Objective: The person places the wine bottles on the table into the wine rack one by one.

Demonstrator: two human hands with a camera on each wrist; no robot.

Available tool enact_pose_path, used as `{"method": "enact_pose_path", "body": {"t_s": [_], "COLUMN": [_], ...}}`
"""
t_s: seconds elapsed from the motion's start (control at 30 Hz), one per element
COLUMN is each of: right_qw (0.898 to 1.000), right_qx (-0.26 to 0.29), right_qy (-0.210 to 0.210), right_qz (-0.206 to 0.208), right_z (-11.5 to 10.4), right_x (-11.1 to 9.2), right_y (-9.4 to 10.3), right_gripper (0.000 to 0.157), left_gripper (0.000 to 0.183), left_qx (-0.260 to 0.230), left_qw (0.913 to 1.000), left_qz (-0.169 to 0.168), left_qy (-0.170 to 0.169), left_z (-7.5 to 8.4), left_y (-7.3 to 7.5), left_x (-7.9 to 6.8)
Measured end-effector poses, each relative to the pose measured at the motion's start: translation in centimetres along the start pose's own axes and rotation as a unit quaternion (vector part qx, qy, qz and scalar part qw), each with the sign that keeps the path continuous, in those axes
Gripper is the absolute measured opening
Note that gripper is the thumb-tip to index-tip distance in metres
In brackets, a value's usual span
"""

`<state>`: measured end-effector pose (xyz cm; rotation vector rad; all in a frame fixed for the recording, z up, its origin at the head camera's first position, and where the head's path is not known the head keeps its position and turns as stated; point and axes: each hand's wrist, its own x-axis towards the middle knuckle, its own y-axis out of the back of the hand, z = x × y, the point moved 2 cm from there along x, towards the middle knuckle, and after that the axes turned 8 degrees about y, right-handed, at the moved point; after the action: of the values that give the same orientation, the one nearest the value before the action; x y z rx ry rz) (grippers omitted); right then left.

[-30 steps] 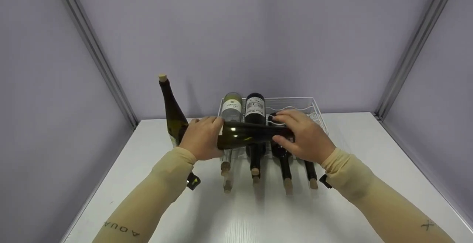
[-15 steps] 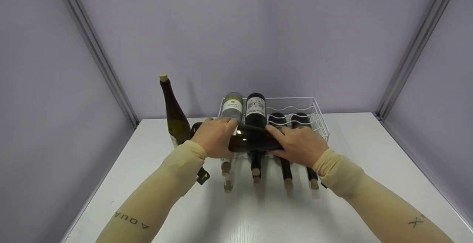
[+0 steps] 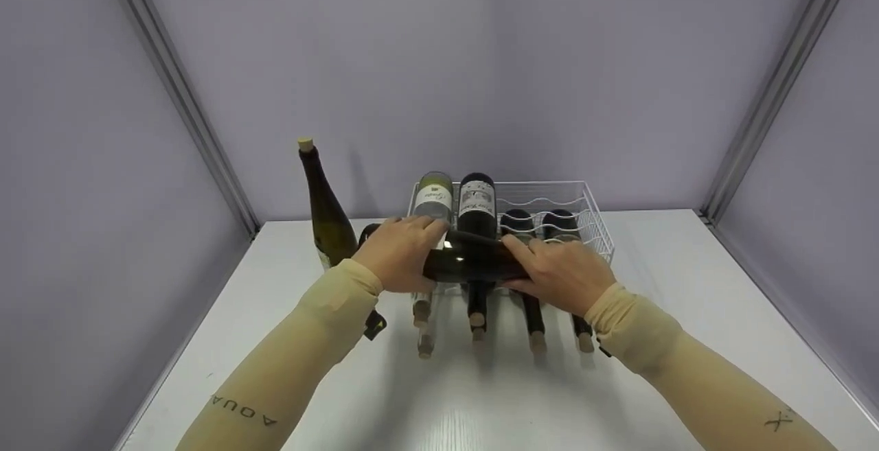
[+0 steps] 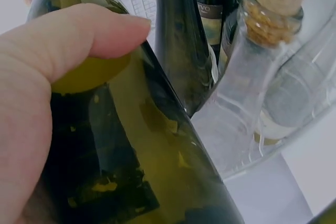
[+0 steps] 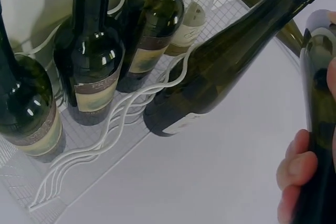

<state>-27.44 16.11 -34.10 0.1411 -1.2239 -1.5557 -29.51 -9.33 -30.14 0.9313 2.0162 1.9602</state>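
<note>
A dark green wine bottle (image 3: 474, 259) lies crosswise in the air in front of the rack, its base end to the left. My left hand (image 3: 400, 255) grips the wide body from above; in the left wrist view the thumb (image 4: 100, 30) lies across the glass. Toward the neck end, my right hand (image 3: 566, 274) holds the same bottle, with curled fingers (image 5: 296, 169) around it in the right wrist view. The neck's tip is hidden behind that hand. A second, corked green bottle (image 3: 328, 214) stands upright left of the rack.
A white wire rack (image 3: 596, 224) with wavy rails holds several lying bottles, corks toward me. On its upper level are a clear bottle (image 3: 434, 195) and a dark one with a white label (image 3: 477, 197). Walls surround the white table (image 3: 659, 259) behind and at both sides.
My right hand has moved slightly left and down, its spread fingers closing around the bottle. The left hand and the held bottle's base end have shifted right. Little differs over the last half second.
</note>
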Motion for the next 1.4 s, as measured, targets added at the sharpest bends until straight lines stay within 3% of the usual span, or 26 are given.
{"method": "enact_pose_path", "body": {"t_s": [0.17, 0.4, 0.53, 0.7, 0.83, 1.03, 1.23, 1.4], "right_qw": [1.0, 0.997, 0.993, 0.977, 0.956, 0.906, 0.863, 0.834], "right_qx": [0.015, 0.06, 0.077, 0.124, 0.177, 0.267, 0.32, 0.353], "right_qy": [-0.02, -0.054, -0.093, -0.17, -0.231, -0.323, -0.387, -0.422], "right_qz": [-0.011, -0.007, -0.014, -0.026, -0.036, -0.06, -0.058, -0.046], "right_z": [0.5, 1.8, 2.7, 3.8, 4.5, 5.4, 5.9, 5.7], "right_x": [-0.3, -1.0, -1.7, -2.6, -3.3, -4.3, -5.4, -5.9], "right_y": [0.1, 0.1, 0.0, -0.3, -0.8, -2.1, -3.2, -4.2], "right_gripper": [0.064, 0.058, 0.061, 0.061, 0.064, 0.073, 0.077, 0.074], "left_gripper": [0.081, 0.087, 0.087, 0.076, 0.068, 0.056, 0.047, 0.043], "left_qx": [-0.018, -0.039, -0.061, -0.11, -0.158, -0.194, -0.18, -0.185], "left_qw": [0.9991, 0.9912, 0.9815, 0.9718, 0.9619, 0.948, 0.9439, 0.938], "left_qz": [0.039, 0.125, 0.175, 0.173, 0.136, 0.069, 0.004, -0.04], "left_qy": [0.003, 0.02, 0.05, 0.116, 0.177, 0.243, 0.277, 0.29], "left_z": [-0.6, -2.4, -3.8, -5.3, -6.0, -6.6, -6.8, -6.4], "left_y": [0.3, 1.1, 1.2, 0.3, -0.9, -3.2, -5.6, -6.7], "left_x": [-0.3, -0.3, -0.4, -0.2, 0.1, 1.0, 1.8, 2.3]}}
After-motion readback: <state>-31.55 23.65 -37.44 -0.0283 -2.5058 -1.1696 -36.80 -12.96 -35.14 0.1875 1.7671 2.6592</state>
